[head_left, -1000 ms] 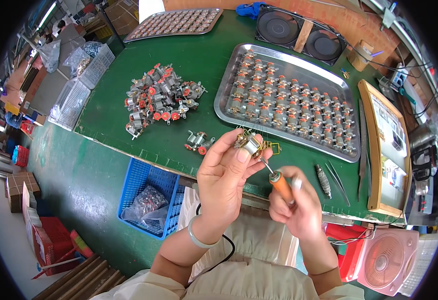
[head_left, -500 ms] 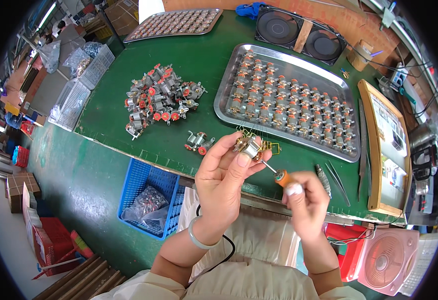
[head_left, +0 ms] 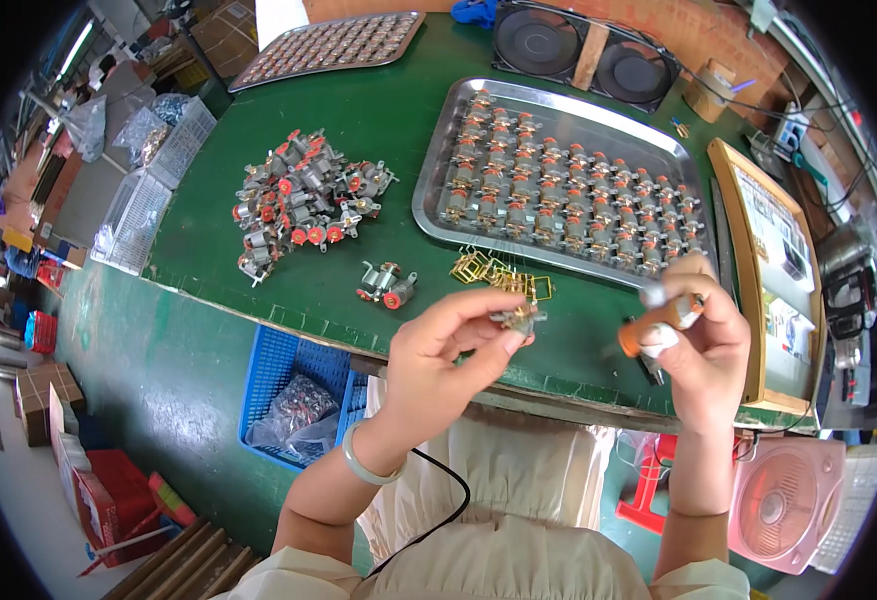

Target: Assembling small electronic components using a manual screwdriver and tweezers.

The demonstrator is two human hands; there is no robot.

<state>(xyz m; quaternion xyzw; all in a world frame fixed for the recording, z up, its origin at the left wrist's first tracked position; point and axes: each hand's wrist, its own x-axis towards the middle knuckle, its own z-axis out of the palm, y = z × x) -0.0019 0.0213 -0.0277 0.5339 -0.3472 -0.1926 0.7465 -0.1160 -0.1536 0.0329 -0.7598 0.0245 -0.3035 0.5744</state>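
Observation:
My left hand (head_left: 443, 350) pinches a small metal part (head_left: 520, 319), which looks like a little motor or potentiometer with lugs, between thumb and fingers above the bench's front edge. Farther right, my right hand (head_left: 715, 350) is closed around an orange-handled screwdriver (head_left: 666, 322), apart from the held part; white wrapping covers its thumb tip. Its blade is blurred. Just beyond my left fingers lie several brass-coloured wire frames (head_left: 498, 272). Left of them sit a few loose parts (head_left: 386, 285) of like kind, with red ends. A larger heap (head_left: 303, 195) of these lies farther left.
A metal tray (head_left: 424, 200) holding rows of parts stands beyond my hands; another filled tray (head_left: 241, 80) is at the far left. Two black fans (head_left: 536, 42) sit at the back. A wooden frame (head_left: 753, 385) borders the right. Below the bench are a blue crate (head_left: 258, 400) and pink fan (head_left: 783, 500).
My right hand has drawn the screwdriver away from the part and moved right and farther up the bench. My left hand still holds the part, now turned. The view has shifted slightly.

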